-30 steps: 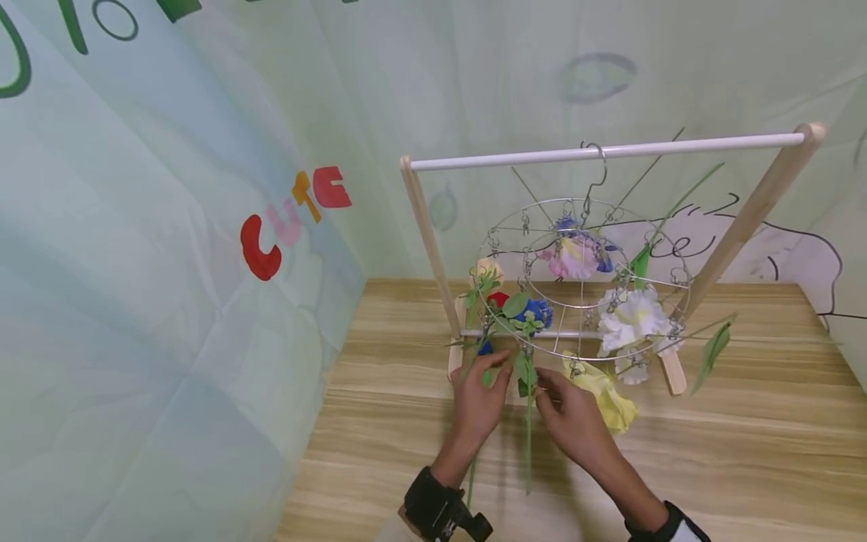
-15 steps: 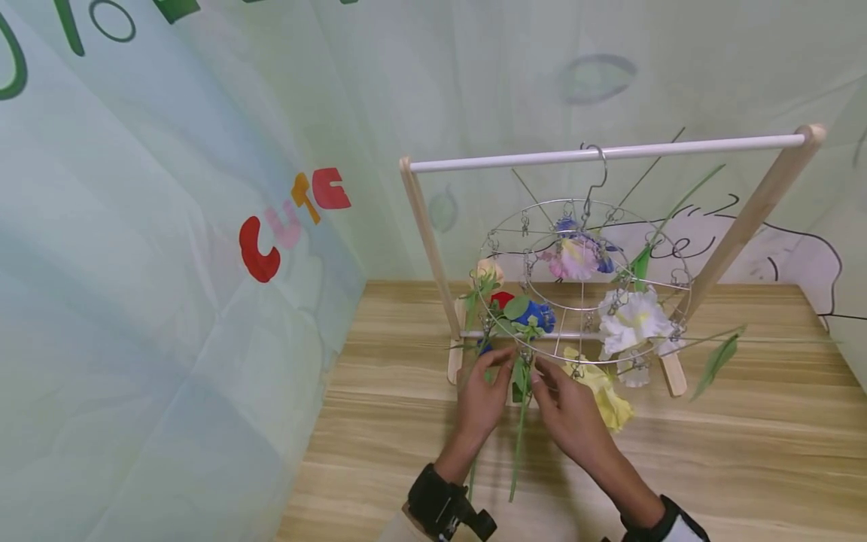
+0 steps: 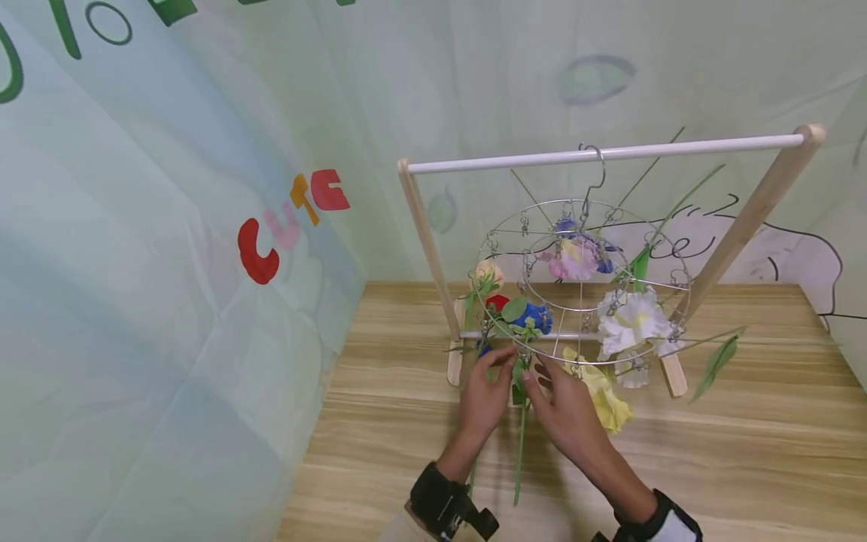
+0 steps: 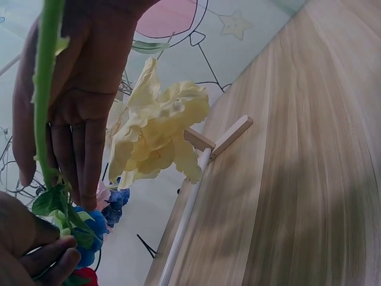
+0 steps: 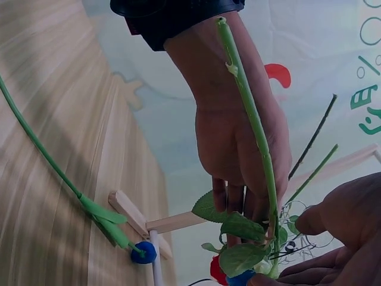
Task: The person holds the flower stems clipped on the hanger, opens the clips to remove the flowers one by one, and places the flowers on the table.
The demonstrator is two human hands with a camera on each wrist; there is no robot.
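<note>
A round wire drying hanger [image 3: 562, 309] with small clips hangs from a rack. At its front edge a blue artificial flower [image 3: 535, 318] has its head up and its green stem [image 3: 520, 452] pointing down. My left hand [image 3: 484, 403] pinches the flower just below its head; in the left wrist view its fingertips lie on the green base. My right hand [image 3: 565, 410] is at the same spot from the right, thumb and fingers around a clip [image 5: 292, 245] and the leaves [image 5: 241, 229]. I cannot tell whether it grips the clip.
The wooden rack's white bar [image 3: 474, 162] runs above the hanger. Other artificial flowers hang there: yellow [image 3: 606, 399], white [image 3: 635, 320], pink [image 3: 572, 257], peach [image 3: 489, 272] and red [image 3: 497, 302]. A printed cloth [image 3: 169, 316] stands left and behind the wooden table [image 3: 745, 467].
The lower end of the stem has swung left, then slightly back. My right hand has edged left, closer to the stem and clip. The left hand has barely shifted.
</note>
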